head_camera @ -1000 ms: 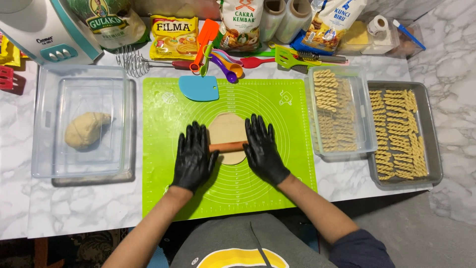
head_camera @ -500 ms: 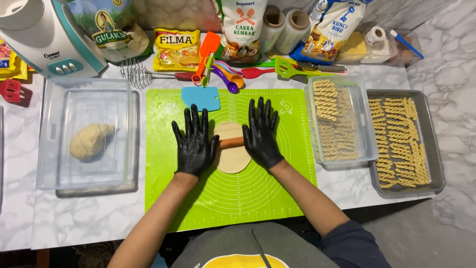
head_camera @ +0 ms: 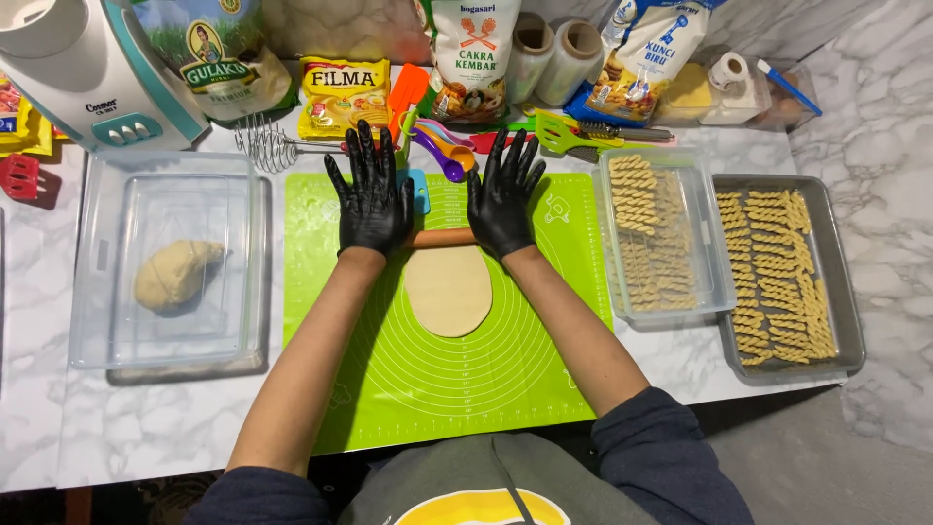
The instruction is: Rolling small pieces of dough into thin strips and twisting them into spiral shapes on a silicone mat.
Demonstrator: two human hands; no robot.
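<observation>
Both hands [head_camera: 437, 199] pushed the rolling pin [head_camera: 442, 237] to the dough's [head_camera: 448, 290] far edge.

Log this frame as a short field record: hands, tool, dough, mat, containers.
left hand: black glove, flat on rolling pin
right hand: black glove, flat on rolling pin
rolling pin: wooden, at far edge of dough
dough sheet: flat oval on green mat
dough lump: in clear tub
twisted sticks: clear box, metal tray

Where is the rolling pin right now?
In the head view, the rolling pin lies across the green mat, at the far edge of the flattened dough, under the left hand and right hand.
</observation>
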